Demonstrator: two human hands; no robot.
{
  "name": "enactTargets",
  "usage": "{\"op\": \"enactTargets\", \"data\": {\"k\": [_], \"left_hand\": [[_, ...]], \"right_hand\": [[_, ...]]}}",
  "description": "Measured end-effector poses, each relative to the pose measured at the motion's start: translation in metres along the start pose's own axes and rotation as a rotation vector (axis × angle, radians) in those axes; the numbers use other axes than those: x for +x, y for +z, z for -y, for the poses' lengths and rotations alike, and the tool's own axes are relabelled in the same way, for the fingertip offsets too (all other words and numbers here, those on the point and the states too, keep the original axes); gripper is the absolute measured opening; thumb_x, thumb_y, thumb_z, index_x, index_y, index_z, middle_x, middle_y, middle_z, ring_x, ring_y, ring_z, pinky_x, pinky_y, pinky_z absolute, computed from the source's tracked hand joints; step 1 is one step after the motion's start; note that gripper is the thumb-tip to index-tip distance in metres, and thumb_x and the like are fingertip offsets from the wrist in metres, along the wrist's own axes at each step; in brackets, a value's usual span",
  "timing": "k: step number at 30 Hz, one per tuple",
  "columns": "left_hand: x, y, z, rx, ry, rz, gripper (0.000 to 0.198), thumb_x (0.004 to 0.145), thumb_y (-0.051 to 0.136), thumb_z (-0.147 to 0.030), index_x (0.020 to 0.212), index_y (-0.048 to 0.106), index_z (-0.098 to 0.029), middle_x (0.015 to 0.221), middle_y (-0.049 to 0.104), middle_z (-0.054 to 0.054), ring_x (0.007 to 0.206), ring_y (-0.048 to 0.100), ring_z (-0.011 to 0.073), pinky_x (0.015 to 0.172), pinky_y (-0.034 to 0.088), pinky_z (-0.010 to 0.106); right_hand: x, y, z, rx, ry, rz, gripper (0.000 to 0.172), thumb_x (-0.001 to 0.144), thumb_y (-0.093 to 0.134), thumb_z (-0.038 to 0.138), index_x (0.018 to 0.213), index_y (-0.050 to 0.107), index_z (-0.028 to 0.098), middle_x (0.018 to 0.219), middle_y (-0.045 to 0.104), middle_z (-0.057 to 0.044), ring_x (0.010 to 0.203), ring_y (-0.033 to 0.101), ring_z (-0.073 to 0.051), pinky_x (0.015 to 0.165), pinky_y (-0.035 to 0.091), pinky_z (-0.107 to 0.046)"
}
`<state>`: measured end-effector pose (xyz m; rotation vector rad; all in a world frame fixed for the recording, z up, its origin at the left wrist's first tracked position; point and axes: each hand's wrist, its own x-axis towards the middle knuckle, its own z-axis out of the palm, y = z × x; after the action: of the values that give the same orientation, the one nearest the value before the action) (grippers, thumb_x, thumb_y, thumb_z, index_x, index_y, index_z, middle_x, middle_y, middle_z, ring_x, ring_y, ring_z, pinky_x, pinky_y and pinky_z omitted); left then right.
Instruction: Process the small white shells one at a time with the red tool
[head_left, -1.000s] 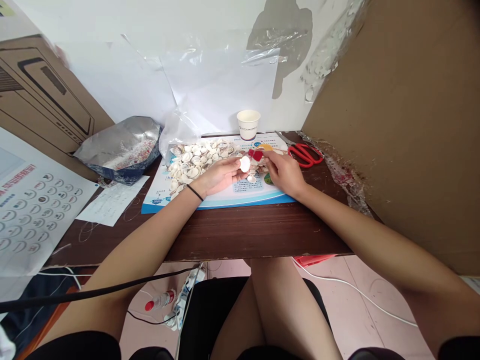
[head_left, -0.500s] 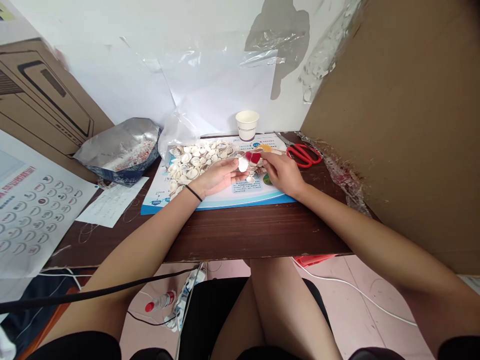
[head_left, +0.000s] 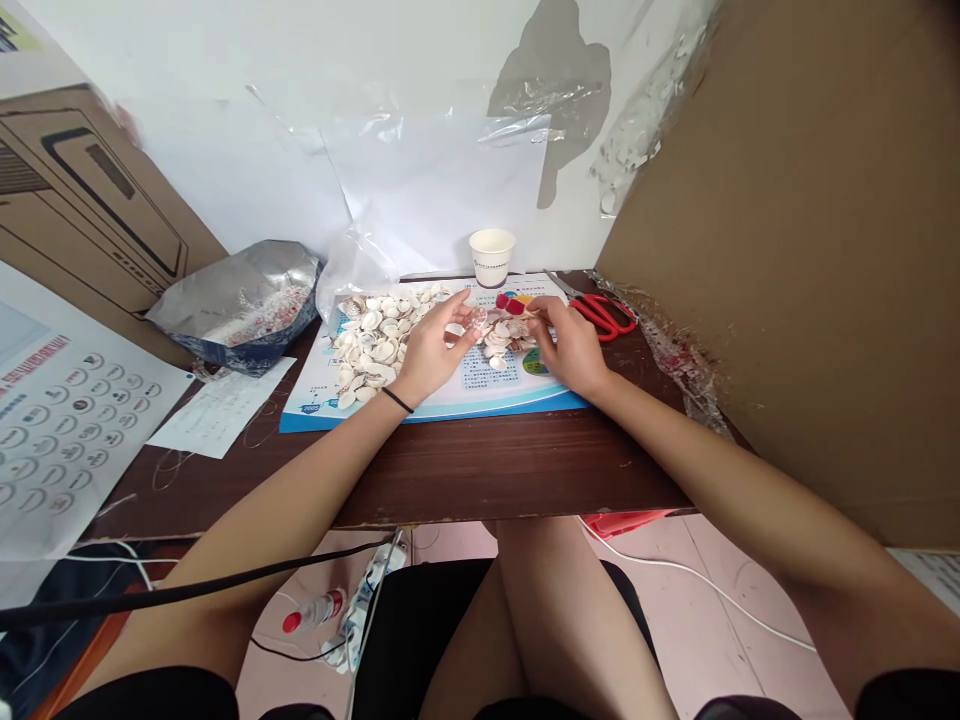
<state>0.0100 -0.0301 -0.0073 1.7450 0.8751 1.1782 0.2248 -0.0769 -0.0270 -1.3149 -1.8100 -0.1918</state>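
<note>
The small white seashell that lay on the left hand's upturned palm a moment ago is no longer there: that hand has rolled palm-down, its fingers spread and open, and holds nothing that can be seen, its fingertips just beside a small shell at the near edge of the smaller heap of shells. The right hand sits at three o'clock from that heap, its fingers drawn narrowly together over a red tag and a pale strip; whether they grip anything I cannot tell. At nine o'clock lies the larger heap of shells, both heaps resting on a blue-edged printed poster, where only "2005" can be read. At twelve o'clock stands a paper cup, its small print unreadable, and at two o'clock lie red-handled scissors. Further out at nine o'clock are a crumpled foil bag and a handwritten note, both too indistinct to name a brand or read, and a chart of numbered circles.
</note>
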Motion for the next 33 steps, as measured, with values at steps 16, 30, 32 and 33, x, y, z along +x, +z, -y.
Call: {"op": "enactTargets", "data": {"k": [16,30,32,33], "left_hand": [[-0.003,0.001,0.010,0.294,0.334,0.119,0.060,0.084,0.065,-0.019,0.138,0.041,-0.026,0.114,0.066,0.008,0.109,0.063,0.0198,0.085,0.059,0.034],[0.003,-0.005,0.013,0.343,0.320,-0.064,0.072,0.083,0.068,-0.024,0.145,0.031,-0.027,0.114,0.063,0.007,0.104,0.061,0.0195,0.084,0.055,0.034],[0.006,-0.010,0.015,0.377,0.296,-0.154,0.070,0.084,0.066,-0.025,0.144,0.030,-0.027,0.116,0.062,0.008,0.104,0.061,0.0202,0.083,0.055,0.034],[0.008,-0.011,0.016,0.391,0.278,-0.185,0.069,0.085,0.065,-0.026,0.144,0.030,-0.027,0.116,0.062,0.009,0.103,0.061,0.0205,0.081,0.054,0.034]], "right_hand": [[0.000,0.006,-0.001,-0.085,-0.053,0.032,0.025,0.098,0.043,0.023,0.112,0.063,0.023,0.098,0.073,-0.008,0.091,0.066,-0.024,0.083,0.046,-0.040],[0.002,0.008,-0.005,-0.079,0.074,-0.034,0.023,0.095,0.045,0.022,0.106,0.066,0.019,0.086,0.072,-0.008,0.080,0.065,-0.024,0.077,0.046,-0.038],[0.002,0.010,-0.009,-0.051,0.116,-0.049,0.023,0.094,0.045,0.022,0.104,0.065,0.019,0.082,0.071,-0.007,0.077,0.064,-0.024,0.073,0.046,-0.037],[0.003,0.010,-0.010,-0.036,0.122,-0.054,0.022,0.094,0.045,0.022,0.103,0.065,0.019,0.082,0.071,-0.007,0.076,0.064,-0.023,0.073,0.047,-0.036]]}}
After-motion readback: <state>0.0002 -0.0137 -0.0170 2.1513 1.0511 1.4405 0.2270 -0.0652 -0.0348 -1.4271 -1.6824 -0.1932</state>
